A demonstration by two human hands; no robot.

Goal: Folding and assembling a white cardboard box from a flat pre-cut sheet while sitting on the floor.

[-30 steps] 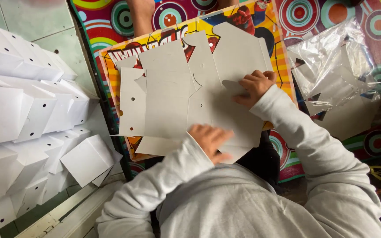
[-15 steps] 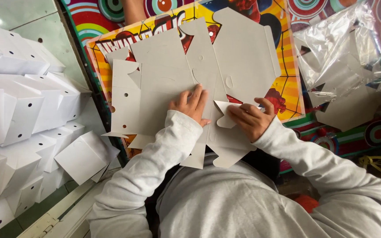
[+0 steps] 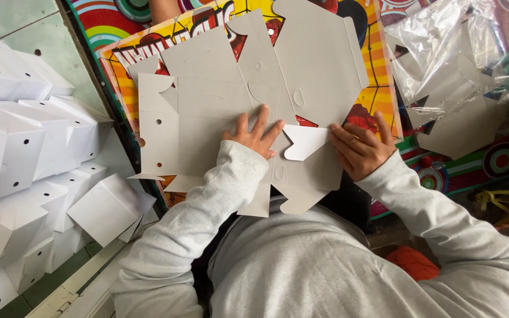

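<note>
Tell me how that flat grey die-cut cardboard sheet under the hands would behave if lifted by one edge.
The flat grey die-cut cardboard sheet looks thin, so it is probably light and would sag. Its cut flaps, like the folded-up white flap, would likely hinge and flop. Lying on other sheets, it may slide.

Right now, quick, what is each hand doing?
Left hand: open, pressed flat on the cardboard sheet.
Right hand: open, fingers on the sheet beside a folded flap.

matt grey cardboard blanks [image 3: 219, 118], crinkly glossy clear plastic bag [image 3: 449, 53], soft grey fleece sleeves [image 3: 207, 218]
</note>
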